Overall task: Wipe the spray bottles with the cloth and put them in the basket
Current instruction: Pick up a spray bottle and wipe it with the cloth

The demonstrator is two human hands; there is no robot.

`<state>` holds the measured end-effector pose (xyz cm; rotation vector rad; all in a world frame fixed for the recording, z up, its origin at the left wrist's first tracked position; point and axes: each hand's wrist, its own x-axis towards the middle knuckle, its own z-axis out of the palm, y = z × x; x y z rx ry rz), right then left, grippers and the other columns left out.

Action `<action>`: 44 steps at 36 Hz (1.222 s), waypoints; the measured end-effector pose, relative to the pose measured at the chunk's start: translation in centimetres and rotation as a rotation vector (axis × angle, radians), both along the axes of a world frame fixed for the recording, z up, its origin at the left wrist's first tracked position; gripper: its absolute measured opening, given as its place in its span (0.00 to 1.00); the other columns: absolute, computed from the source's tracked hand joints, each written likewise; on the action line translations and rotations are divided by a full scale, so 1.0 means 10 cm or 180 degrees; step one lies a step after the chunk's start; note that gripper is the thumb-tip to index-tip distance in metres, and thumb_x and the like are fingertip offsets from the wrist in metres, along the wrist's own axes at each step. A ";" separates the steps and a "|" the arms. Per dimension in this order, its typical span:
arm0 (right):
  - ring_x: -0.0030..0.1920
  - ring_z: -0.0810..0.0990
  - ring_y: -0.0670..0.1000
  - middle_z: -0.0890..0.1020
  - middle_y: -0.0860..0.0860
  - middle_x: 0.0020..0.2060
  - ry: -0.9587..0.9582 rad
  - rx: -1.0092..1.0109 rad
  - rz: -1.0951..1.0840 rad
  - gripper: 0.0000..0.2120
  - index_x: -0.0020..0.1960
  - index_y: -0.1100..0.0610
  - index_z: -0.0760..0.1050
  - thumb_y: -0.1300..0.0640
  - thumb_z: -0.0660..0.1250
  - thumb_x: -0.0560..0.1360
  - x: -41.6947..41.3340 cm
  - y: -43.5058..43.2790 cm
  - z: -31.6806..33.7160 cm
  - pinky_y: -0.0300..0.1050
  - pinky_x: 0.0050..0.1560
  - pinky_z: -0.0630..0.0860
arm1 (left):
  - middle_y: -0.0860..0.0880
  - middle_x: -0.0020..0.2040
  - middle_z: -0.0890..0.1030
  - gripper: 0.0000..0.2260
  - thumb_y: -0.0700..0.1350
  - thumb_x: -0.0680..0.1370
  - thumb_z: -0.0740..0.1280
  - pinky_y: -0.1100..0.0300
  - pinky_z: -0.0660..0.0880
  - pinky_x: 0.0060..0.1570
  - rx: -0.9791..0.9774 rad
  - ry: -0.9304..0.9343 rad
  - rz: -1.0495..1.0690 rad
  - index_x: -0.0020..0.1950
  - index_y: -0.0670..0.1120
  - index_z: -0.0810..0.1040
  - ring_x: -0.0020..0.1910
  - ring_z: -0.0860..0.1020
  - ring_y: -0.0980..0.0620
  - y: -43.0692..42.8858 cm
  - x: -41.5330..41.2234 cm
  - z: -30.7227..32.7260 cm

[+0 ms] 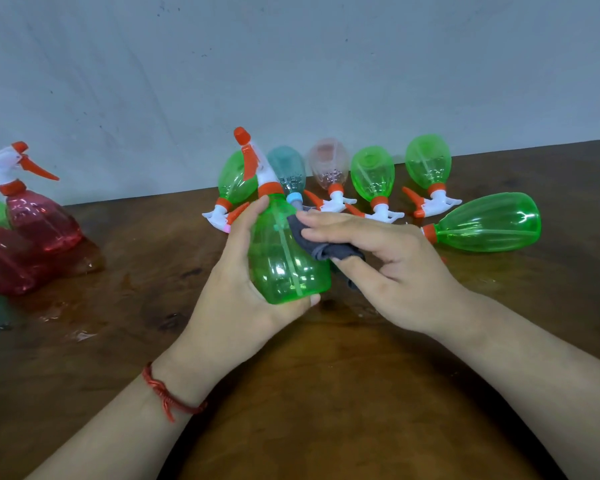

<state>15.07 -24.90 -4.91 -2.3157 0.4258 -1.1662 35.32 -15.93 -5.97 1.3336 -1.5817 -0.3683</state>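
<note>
Green translucent plastic: held spray bottle [284,258]. It has a pear-shaped body with moulded ribs and a pale dip tube showing through the wall. An orange collar sits at the neck, with a white head, an orange trigger and an orange nozzle cap above it. It stands roughly upright, leaning a little left, lifted above the table at centre frame.

Left hand [236,282]: wrapped round the bottle's lower body, thumb running up its left side to the collar, one fingertip curling out under the base. A red cord bracelet [167,393] sits on the wrist.

Right hand [388,265]: fingers nearly straight, pinching a folded grey cloth [326,247] from above and below. The cloth is pressed to the bottle's right shoulder.

Behind the hands, lying with heads toward the camera and bases toward the wall:
- rear green bottle [234,181], partly hidden by the held one
- teal bottle [288,168] with a blue collar
- pale pink bottle [328,164]
- middle green bottle [373,174]
- far green bottle [428,164]

To the right, a side-lying green bottle [489,226] has its base pointing right.

Far left: an upright red bottle [39,220] with a white head and orange trigger, and a second red bottle [0,261] cut by the frame edge.

Surface: dark brown wooden table [309,393], glossy, with a wet-looking sheen at the left.

Room: pale grey wall [291,64], scuffed and speckled, meeting the table's far edge.
</note>
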 end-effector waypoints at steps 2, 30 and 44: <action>0.73 0.77 0.48 0.81 0.51 0.70 0.0051 -0.0171 0.0049 0.18 0.67 0.61 0.82 0.73 0.67 0.80 0.00 0.01 0.00 0.54 0.75 0.73 | 0.68 0.71 0.75 0.52 0.41 0.66 0.87 0.65 0.74 0.70 0.0005 0.0214 0.0082 0.84 0.52 0.62 0.72 0.76 0.62 -0.02 0.03 0.00; 0.74 0.74 0.39 0.79 0.45 0.71 -0.0041 0.0115 -0.0404 0.21 0.73 0.56 0.79 0.70 0.65 0.83 0.03 -0.04 0.05 0.39 0.76 0.68 | 0.63 0.75 0.75 0.52 0.38 0.67 0.86 0.62 0.75 0.70 0.0140 0.0264 -0.0179 0.84 0.53 0.62 0.74 0.75 0.59 0.06 -0.11 0.05; 0.73 0.74 0.39 0.80 0.42 0.70 0.0185 -0.0149 -0.0547 0.23 0.71 0.53 0.80 0.71 0.65 0.81 0.06 -0.04 0.01 0.44 0.76 0.70 | 0.56 0.80 0.69 0.48 0.47 0.71 0.85 0.60 0.67 0.78 -0.0171 -0.0795 0.0068 0.85 0.44 0.62 0.80 0.69 0.53 -0.04 -0.09 -0.08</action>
